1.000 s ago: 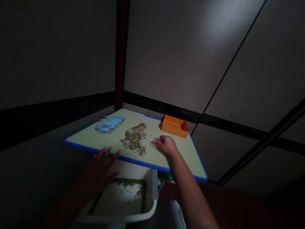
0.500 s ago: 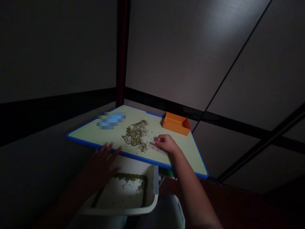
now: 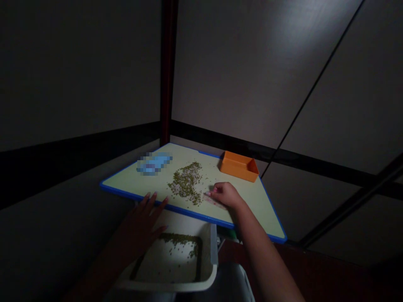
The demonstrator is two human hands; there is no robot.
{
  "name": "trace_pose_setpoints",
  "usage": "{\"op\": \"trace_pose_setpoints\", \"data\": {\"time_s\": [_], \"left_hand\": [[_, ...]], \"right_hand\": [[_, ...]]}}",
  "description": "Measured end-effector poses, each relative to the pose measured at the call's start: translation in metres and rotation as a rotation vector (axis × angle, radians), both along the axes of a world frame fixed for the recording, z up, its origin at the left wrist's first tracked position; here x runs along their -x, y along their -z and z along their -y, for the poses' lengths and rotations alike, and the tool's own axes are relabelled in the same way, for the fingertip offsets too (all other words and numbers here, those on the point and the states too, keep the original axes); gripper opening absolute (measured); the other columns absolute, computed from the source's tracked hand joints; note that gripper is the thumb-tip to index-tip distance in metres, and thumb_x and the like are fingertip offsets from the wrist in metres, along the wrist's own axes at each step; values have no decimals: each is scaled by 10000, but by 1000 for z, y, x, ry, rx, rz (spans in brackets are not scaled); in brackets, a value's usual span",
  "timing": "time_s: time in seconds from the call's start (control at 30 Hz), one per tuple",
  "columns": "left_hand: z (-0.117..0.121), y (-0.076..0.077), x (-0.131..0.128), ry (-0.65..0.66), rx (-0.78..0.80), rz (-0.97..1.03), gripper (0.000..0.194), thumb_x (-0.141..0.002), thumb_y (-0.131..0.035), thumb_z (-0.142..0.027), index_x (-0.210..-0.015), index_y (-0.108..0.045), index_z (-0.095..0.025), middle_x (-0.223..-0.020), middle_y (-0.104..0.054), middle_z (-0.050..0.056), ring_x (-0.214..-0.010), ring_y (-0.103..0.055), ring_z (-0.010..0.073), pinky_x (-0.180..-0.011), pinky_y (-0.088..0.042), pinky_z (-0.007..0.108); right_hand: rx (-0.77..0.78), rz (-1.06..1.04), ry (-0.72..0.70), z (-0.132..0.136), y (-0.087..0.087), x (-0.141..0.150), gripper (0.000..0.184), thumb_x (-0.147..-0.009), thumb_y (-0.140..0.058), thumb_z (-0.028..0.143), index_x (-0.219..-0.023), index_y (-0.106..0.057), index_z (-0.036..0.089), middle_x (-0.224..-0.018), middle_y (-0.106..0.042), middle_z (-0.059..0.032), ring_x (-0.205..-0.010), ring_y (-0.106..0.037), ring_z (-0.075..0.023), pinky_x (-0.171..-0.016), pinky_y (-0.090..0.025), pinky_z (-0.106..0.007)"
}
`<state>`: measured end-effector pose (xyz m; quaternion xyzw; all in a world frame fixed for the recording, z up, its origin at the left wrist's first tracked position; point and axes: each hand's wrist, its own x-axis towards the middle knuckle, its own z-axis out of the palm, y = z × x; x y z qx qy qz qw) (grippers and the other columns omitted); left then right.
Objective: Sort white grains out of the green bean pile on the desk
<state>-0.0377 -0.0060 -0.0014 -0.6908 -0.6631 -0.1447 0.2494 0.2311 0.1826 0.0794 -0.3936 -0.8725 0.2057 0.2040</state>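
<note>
Small green grains [image 3: 186, 183], mixed with paler bits, lie in a loose heap on a pale yellow tabletop [image 3: 255, 209] with a blue edge. My right hand [image 3: 227, 194] is just right of the heap, low over the tabletop, thumb and fingers pinched together; whatever is between the fingertips is too small to make out. Under its fingers lies a flat pinkish patch [image 3: 214, 202]. My left hand [image 3: 143, 224] has its fingers spread, fingertips at the near blue edge, above a white bin [image 3: 176, 287]. More green grains [image 3: 179, 239] lie inside that bin.
An orange open box [image 3: 237, 167] stands at the far right of the tabletop. A blurred blue item [image 3: 154, 162] lies at the far left. Grey wall panels [image 3: 220, 71] meet in a corner behind the table. The bin is below the near edge.
The whole view has shifted slightly, so everything appears a little further right and lower. Both hands keep nearly the same pose and place relative to the tabletop.
</note>
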Motion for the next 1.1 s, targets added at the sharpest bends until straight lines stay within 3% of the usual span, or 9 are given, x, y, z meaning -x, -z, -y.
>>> {"op": "trace_pose_setpoints", "data": {"time_s": [0.37,0.73,1.0,1.1], "left_hand": [[0,6,4,11,-28,5,658,-861,-494,-512,-1463,-414,-257,-1527,-426,172,-1403,-404,369,-1014,-458,493],[1,-3,0,-5,28,12,626,-860,-499,-471,-1446,-443,-257,-1508,-453,169,-1389,-426,367,-977,-490,482],[0,1,3,17,1,3,651,-856,-500,-511,-1447,-441,-245,-1505,-458,169,-1381,-437,360,-989,-482,473],[0,2,1,15,-37,-27,668,-846,-524,-489,-1458,-422,-241,-1488,-475,184,-1371,-449,365,-973,-495,466]], "right_hand": [[201,-122,-141,-5,7,-3,319,-753,-714,401,-611,-545,171,-540,-488,54,-526,-414,-91,-513,-284,-210],[119,-36,-113,-3,2,-5,297,-762,-705,377,-622,-544,170,-552,-481,55,-556,-408,-92,-526,-275,-215],[215,-78,-175,-4,8,-2,322,-750,-706,400,-612,-512,183,-547,-475,55,-540,-398,-93,-511,-280,-218],[169,-39,-171,-2,6,-1,333,-754,-710,389,-601,-493,187,-537,-458,57,-541,-390,-93,-517,-265,-221]]}}
